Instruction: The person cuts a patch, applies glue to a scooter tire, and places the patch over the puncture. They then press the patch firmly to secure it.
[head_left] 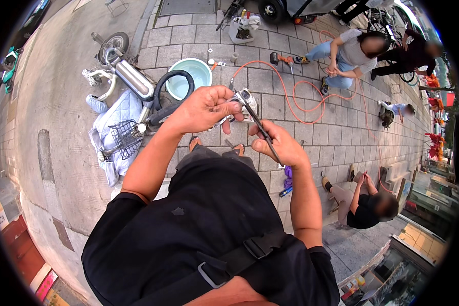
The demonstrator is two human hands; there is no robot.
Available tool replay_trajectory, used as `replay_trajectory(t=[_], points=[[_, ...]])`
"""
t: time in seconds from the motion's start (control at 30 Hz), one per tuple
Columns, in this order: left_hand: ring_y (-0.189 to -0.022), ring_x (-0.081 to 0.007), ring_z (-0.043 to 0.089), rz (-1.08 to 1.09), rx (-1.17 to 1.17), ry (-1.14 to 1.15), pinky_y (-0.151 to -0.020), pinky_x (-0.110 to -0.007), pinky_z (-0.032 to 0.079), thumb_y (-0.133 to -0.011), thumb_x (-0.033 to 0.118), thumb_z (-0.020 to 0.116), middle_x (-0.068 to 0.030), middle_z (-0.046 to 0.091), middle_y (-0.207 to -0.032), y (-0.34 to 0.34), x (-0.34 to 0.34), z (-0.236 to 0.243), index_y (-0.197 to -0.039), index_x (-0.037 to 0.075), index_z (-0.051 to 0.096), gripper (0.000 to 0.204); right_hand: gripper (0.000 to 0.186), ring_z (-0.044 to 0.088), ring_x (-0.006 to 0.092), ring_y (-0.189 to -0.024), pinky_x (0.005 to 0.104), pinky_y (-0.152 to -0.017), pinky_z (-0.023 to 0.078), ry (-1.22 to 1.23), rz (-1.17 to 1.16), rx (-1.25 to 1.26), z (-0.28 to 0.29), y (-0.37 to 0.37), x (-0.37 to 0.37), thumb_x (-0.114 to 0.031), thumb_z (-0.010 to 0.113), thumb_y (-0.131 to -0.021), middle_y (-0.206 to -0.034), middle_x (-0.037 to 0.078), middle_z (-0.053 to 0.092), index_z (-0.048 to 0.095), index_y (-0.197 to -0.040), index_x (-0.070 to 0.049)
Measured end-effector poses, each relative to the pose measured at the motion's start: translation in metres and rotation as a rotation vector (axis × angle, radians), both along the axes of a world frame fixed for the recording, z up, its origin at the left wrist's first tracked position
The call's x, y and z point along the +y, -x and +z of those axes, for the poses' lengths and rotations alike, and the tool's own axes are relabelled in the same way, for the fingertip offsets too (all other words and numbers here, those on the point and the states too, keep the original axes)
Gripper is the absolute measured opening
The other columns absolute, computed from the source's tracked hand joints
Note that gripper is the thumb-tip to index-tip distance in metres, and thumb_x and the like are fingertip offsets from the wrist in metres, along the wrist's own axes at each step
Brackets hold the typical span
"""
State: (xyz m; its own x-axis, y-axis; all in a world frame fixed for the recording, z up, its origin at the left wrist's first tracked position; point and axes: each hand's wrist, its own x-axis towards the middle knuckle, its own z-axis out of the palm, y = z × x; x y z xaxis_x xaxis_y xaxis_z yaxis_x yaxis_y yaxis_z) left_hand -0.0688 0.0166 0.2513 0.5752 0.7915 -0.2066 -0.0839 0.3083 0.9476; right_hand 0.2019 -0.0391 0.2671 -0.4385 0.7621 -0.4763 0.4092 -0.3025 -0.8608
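The left hand (205, 108) pinches a small grey metal part (238, 100) while the right hand (279, 144) grips a thin dark rod-like tool (257, 122) worked into it, which seems to need steady, careful pressure next.

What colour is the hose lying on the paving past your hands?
Orange: the hose loops across the grey paving stones. The head view shows it best.

The left hand (205, 108) sits left of the right hand (279, 145), a thin tool (257, 122) between them. Beyond them on the pavement (316, 137) stands a basin (191, 76); a hose (306, 97) lies to its right.
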Motion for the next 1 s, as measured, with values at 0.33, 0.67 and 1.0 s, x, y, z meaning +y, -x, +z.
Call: replay_trajectory(t=[0.33, 0.67, 1.0], points=[[-0.067, -0.0132, 0.07, -0.011, 0.073, 0.003, -0.062, -0.026, 0.058, -0.105, 0.015, 0.067, -0.013, 0.077, -0.099, -0.002, 0.002, -0.004, -0.117, -0.007, 0.06, 0.026, 0.056, 0.049, 0.0096, -0.08, 0.0285, -0.071, 0.044, 0.015, -0.032, 0.036, -0.003, -0.002, 0.0, -0.057, 0.079, -0.09, -0.085, -0.002, 0.056, 0.065, -0.1, -0.004], [-0.062, -0.0083, 0.064, 0.022, 0.05, -0.043, -0.057, -0.024, 0.052, -0.107, 0.018, 0.065, -0.0076, 0.075, -0.092, 0.014, -0.007, -0.009, -0.116, -0.003, 0.064, 0.023, 0.073, 0.048, 0.01, -0.08, 0.0265, -0.072, 0.043, 0.0, -0.03, 0.15, -0.001, -0.001, -0.001, -0.07, 0.071, -0.09, -0.088, -0.003, 0.052, 0.068, -0.119, -0.003], [-0.06, -0.0086, 0.06, 0.059, 0.036, -0.022, -0.057, -0.024, 0.05, -0.106, 0.023, 0.066, -0.0057, 0.075, -0.093, 0.009, -0.008, -0.011, -0.121, -0.001, 0.066, 0.028, 0.075, 0.049, 0.0105, -0.086, 0.0271, -0.078, 0.044, 0.021, 0.035, 0.146, -0.006, 0.005, -0.003, -0.07, 0.073, -0.089, -0.095, -0.002, 0.053, 0.067, -0.123, -0.003]])
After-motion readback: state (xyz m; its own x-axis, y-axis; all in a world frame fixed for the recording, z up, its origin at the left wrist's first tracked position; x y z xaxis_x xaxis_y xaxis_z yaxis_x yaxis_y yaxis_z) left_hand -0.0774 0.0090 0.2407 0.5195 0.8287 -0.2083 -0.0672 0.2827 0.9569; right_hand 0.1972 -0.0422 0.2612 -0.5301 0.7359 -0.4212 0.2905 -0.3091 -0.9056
